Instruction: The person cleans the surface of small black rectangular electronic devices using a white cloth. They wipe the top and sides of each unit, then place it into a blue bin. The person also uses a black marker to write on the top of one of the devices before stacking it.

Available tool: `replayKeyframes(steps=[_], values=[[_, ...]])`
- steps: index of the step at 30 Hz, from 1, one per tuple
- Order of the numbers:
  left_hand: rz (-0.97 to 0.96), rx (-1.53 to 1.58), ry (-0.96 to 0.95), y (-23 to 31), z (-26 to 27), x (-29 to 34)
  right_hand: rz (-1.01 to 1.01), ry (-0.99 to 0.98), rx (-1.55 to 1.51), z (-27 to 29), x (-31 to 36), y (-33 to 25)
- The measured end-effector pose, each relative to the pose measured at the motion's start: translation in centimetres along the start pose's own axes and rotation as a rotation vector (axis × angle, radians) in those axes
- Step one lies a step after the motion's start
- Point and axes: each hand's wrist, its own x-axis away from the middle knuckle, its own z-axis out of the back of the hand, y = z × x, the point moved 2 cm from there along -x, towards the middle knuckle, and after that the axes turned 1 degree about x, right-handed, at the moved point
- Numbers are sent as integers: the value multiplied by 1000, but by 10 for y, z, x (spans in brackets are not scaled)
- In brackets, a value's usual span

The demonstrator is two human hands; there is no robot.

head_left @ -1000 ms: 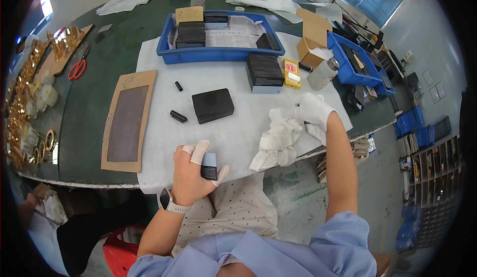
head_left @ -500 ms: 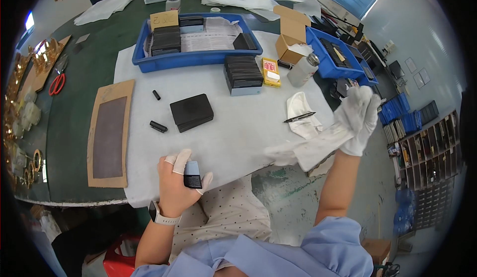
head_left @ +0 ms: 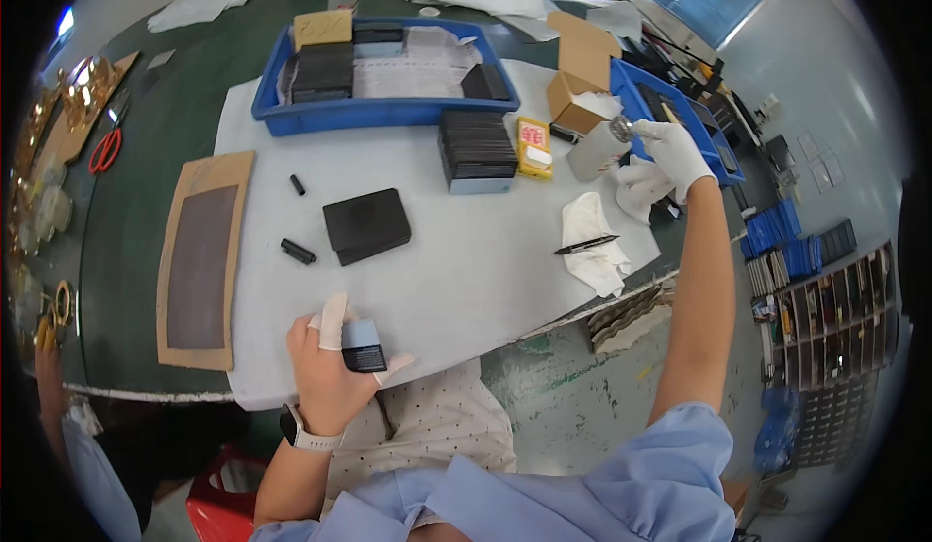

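Observation:
My left hand (head_left: 325, 367), with finger cots on its fingers, grips a small black block with a light-blue end (head_left: 364, 346) over the table's near edge. My right hand (head_left: 675, 153), in a white glove, reaches to the far right with a bunched white cloth (head_left: 641, 190) hanging beneath it. Its fingertips are at the metal cap of a clear bottle (head_left: 594, 156); whether they press on it I cannot tell. Left of centre lies a stack of black plates (head_left: 367, 225). A black pen (head_left: 587, 245) rests on another white cloth (head_left: 594, 275).
A blue tray (head_left: 388, 115) holds black stacks and paper. Near it are an upright row of black plates (head_left: 478, 153), a yellow packet (head_left: 534, 149) and an open cardboard box (head_left: 582, 66). A brown board (head_left: 204, 260), red-handled scissors (head_left: 107, 149) and two black caps lie leftward.
My right hand has swung the cloth away from the table's near edge and up to the bottle. The left hand keeps its block. Another person's arm now shows at the lower left.

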Motion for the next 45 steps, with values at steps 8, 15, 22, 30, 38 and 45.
replayKeyframes(steps=[8,15,22,30,38,45], values=[[63,-30,-59,-2,1,1,157,-40,-18,-10,-23,26],[75,-2,5,-5,-3,3,120,12,-14,3,-25,25],[142,-26,7,-2,-1,0,419,-77,143,-26,102,-84],[176,-134,-47,0,-2,2,841,-640,468,-168,223,-136],[174,-118,-70,-3,-4,4,889,-472,432,-199,229,-132],[181,-116,-75,-5,-5,6,898,-348,378,-211,223,-136]])
